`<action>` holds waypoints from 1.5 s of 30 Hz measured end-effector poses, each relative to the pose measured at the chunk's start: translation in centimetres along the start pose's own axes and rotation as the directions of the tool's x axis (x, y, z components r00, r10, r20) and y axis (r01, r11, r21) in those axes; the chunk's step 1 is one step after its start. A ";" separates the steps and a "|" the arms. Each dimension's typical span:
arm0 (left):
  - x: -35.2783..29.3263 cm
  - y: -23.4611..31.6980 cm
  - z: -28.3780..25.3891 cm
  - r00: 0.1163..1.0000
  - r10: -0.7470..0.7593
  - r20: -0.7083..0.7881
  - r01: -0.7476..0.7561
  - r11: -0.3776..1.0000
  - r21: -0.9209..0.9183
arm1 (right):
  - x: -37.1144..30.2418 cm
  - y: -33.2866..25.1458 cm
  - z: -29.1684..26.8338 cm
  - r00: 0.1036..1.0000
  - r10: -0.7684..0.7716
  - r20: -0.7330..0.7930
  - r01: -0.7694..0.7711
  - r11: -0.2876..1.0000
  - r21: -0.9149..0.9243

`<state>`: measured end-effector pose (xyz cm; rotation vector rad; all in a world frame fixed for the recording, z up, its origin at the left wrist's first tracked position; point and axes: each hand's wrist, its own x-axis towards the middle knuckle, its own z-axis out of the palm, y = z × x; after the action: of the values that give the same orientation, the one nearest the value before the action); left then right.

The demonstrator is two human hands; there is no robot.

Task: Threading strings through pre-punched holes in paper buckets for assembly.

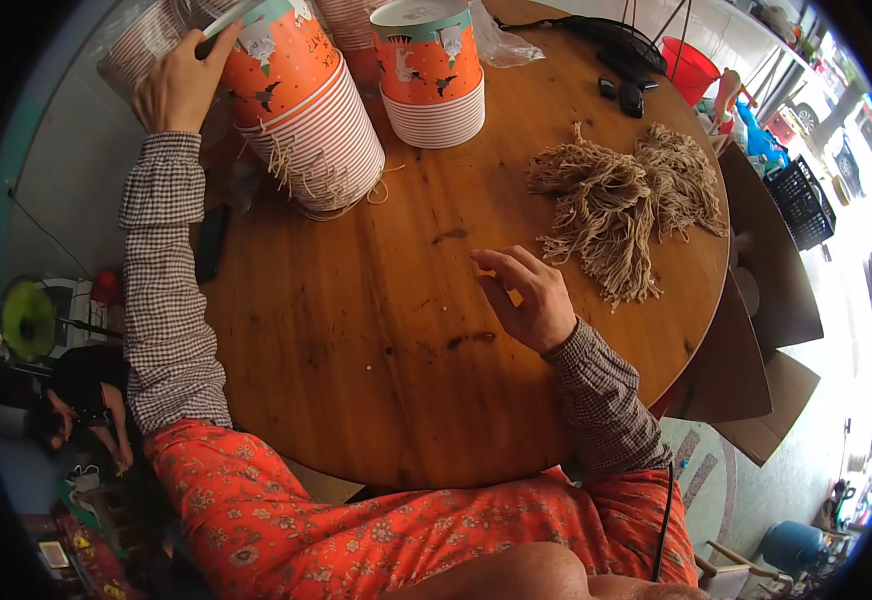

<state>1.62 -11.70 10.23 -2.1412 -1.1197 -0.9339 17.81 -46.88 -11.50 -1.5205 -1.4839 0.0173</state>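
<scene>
paper tub stack [306,130]: stands on the counter [406,400] at upper left, orange print above and white striped rims below, the left hand [181,85] at its top.
left hand: thumb by the upper rim, fingers bent and partly hidden, probably there to steady so tall a column; whether it truly pinches, i cannot tell.
right hand [526,300]: loosely curled, a gap between thumb and forefinger, nothing visible in it, near the middle of the counter.
loose strands [301,175]: beige, lying over the striped lower part, seemingly caught on the ridges, some ends looping beside it.
second stack [431,80]: same print, just beside the first; nesting likely saves room.
string bundle [621,220]: beige, heaped at right, perhaps to suit the right hand's reach.
outer edge: clear plastic bag [504,42] near the second stack, small black objects [631,98] at far right, cardboard box [774,275] beyond the counter.
</scene>
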 end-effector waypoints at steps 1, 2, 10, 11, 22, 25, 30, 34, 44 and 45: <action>-0.1 -0.3 0.5 0.990 0.109 -0.092 -0.103 0.993 0.065 | 0.0 -0.1 0.1 1.000 -0.002 -0.002 0.002 1.000 0.000; -0.4 -0.7 0.9 0.956 0.201 -0.213 -0.195 0.980 0.051 | 0.0 -0.1 0.3 1.000 -0.004 -0.004 0.004 1.000 0.000; -2.8 2.3 2.6 0.929 0.228 -0.291 -0.282 0.947 -0.157 | 1.0 1.5 0.3 0.991 0.109 -0.074 -0.102 0.990 0.099; -3.5 3.1 2.4 0.885 0.237 -0.400 -0.344 0.913 -0.220 | 1.6 2.0 -0.1 0.985 0.130 -0.114 -0.118 0.987 0.108; -16.3 16.6 12.7 0.931 0.362 -0.055 -0.280 0.607 -0.744 | 16.4 7.3 -0.4 0.877 0.218 -0.428 -0.119 0.962 0.246; -16.5 17.8 14.9 0.948 0.315 -0.034 -0.244 0.657 -0.714 | 19.0 7.2 -0.1 0.887 0.095 -0.452 -0.058 0.994 0.094; -17.1 18.8 15.9 0.961 0.272 -0.041 -0.226 0.696 -0.681 | 22.4 8.2 0.4 0.906 -0.072 -0.418 0.008 0.988 -0.151; -16.4 19.2 16.0 0.975 0.207 -0.079 -0.204 0.694 -0.691 | 26.4 9.0 1.1 0.910 -0.246 -0.333 0.117 0.924 -0.364; -15.2 19.2 17.3 0.963 0.211 -0.168 -0.270 0.733 -0.624 | 30.5 9.2 0.6 0.955 -0.165 -0.247 0.105 0.966 -0.236; -15.3 19.4 17.3 0.965 0.201 -0.171 -0.264 0.736 -0.624 | 31.2 9.0 0.6 0.953 -0.193 -0.233 0.133 0.958 -0.254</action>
<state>17.41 -16.22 -15.07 -2.6552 -0.4796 -1.4289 32.23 -20.59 0.90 -1.5137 -1.4345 -0.4535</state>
